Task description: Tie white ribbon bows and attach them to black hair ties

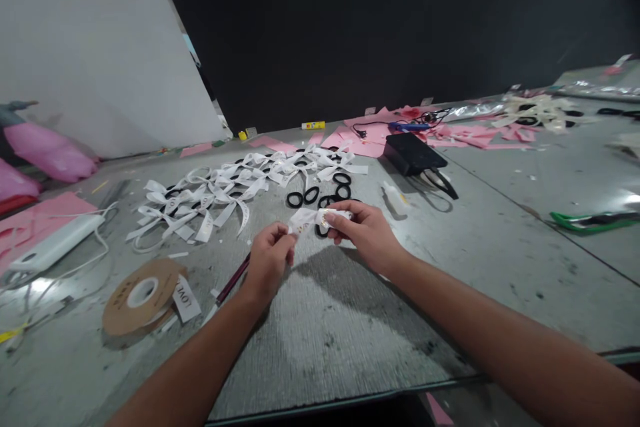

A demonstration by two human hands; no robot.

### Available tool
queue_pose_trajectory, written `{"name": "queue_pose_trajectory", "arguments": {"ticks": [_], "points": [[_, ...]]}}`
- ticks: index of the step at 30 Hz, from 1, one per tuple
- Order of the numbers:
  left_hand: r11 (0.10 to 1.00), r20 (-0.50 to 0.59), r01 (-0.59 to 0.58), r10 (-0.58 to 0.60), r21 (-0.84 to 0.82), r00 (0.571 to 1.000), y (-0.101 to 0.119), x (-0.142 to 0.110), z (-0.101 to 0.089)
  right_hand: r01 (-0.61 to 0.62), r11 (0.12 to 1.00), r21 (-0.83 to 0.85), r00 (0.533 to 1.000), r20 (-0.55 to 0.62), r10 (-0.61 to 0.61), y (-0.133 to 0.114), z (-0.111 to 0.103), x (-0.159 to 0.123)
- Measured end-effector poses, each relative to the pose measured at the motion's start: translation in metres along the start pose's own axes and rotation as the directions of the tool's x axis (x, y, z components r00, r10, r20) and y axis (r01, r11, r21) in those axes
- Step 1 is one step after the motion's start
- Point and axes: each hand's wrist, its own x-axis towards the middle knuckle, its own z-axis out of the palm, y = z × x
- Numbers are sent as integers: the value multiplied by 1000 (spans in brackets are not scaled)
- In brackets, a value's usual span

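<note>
Between my two hands stretches a white ribbon (303, 219) with small gold marks. My left hand (270, 257) pinches its left end. The fingers of my right hand (367, 233) close on the bunched right part, where a black hair tie (321, 231) shows just below; I cannot tell whether the ribbon is tied to it. Several loose black hair ties (295, 199) lie just beyond my hands. Further left spreads a pile of white ribbon bows (215, 193) on black hair ties. A brown ribbon spool (120, 300), its white tail printed with "LOVE", rests left of my left forearm.
A dark red stick-like tool (234, 278) lies by my left wrist. Beyond my right hand are a small translucent bottle (396, 200) and a black box (414, 155). Green-handled scissors-like tool (595, 221) lies right. Pink paper (370, 130) covers the back; a white power strip (57, 243) sits left.
</note>
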Motion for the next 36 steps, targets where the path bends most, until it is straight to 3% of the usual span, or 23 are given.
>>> {"name": "queue_pose_trajectory", "arguments": {"ticks": [2,6,8,12,17,23,28,32,36], "points": [[1000,4,-17,17,23,1000,1,0,-2,33,996,-87,999,27,-31,-1,0,-2],[970,26,-242,242,-10,970,4,2,-5,77,974,-212,995,84,-61,-2,1,-6],[960,56,-271,268,65,962,5,2,-6,98,966,-238,991,113,-72,-2,1,-7],[958,31,-194,192,212,981,7,2,-5,74,984,-165,981,191,-42,-1,1,-8],[969,-29,-189,196,159,980,9,4,-4,83,992,-93,960,275,-54,-1,-3,-8],[975,0,-178,179,132,984,12,-2,0,147,965,-216,983,144,-117,0,0,-8],[979,-13,-173,175,111,984,6,-5,5,107,968,-228,994,46,-99,3,7,-10],[995,-38,-54,51,-88,998,1,-5,11,192,895,-404,980,29,-197,2,9,-13],[927,-19,90,-103,-363,994,1,-7,16,235,831,-504,968,43,-248,2,9,-16]]}}
